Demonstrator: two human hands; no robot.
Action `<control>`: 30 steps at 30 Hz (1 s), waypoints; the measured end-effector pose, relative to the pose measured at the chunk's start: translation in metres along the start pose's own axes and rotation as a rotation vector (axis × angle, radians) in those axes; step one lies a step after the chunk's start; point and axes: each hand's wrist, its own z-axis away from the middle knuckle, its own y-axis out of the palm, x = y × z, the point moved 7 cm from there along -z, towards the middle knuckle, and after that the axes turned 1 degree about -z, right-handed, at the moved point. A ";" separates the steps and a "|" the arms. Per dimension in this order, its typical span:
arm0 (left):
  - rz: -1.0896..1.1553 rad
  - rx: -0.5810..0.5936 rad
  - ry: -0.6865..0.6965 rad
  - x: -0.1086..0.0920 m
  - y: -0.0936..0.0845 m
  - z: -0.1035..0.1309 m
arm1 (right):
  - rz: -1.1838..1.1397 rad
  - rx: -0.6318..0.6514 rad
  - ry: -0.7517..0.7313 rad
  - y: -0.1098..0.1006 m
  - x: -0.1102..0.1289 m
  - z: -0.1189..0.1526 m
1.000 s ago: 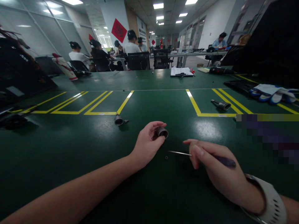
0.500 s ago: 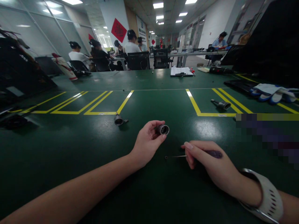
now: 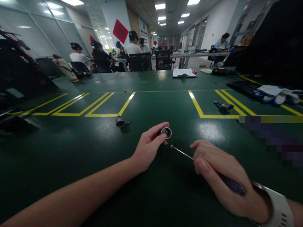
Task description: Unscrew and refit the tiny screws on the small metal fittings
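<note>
My left hand (image 3: 148, 145) grips a round metal cup-shaped part (image 3: 168, 132) between thumb and fingers, its hollow mouth facing me. The thumb reaches over the rim, and a small piece shows inside. Closed round the dark purple handle of a thin-shafted screwdriver (image 3: 181, 152) is my right hand (image 3: 219, 176). A small round bit sits at the shaft's tip, just below the cup-shaped part and apart from it. On the green table to the left lies another metal cup-shaped part (image 3: 120, 121), with a small chain-like piece (image 3: 128, 123) beside it.
A metal part with a stem (image 3: 224, 106) lies inside the yellow tape (image 3: 214, 116) at right. Farther right are white-and-blue gloves (image 3: 276, 93). A clipboard with paper (image 3: 184, 72) and a red-handled tool (image 3: 195, 72) lie at the far edge. Several people sit beyond.
My right hand has moved right and toward me, tilting the screwdriver so its tip points up toward the cup-shaped part. My left hand has turned that part's mouth more toward me.
</note>
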 end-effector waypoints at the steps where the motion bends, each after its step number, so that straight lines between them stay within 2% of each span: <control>1: -0.007 0.004 -0.005 0.000 0.000 0.000 | 0.003 -0.011 -0.021 -0.002 0.002 0.000; 3: -0.030 0.010 -0.021 -0.001 0.000 0.002 | 0.013 -0.005 -0.035 -0.002 0.004 0.001; 9: -0.121 0.037 -0.032 -0.010 0.008 0.008 | 0.037 0.083 0.065 0.006 -0.005 0.001; 16: -0.207 0.047 -0.001 -0.009 0.011 0.008 | 0.081 0.095 0.068 0.010 -0.008 0.001; 30: -0.197 0.020 -0.007 -0.006 0.011 0.005 | 0.075 0.143 0.061 0.010 -0.008 0.004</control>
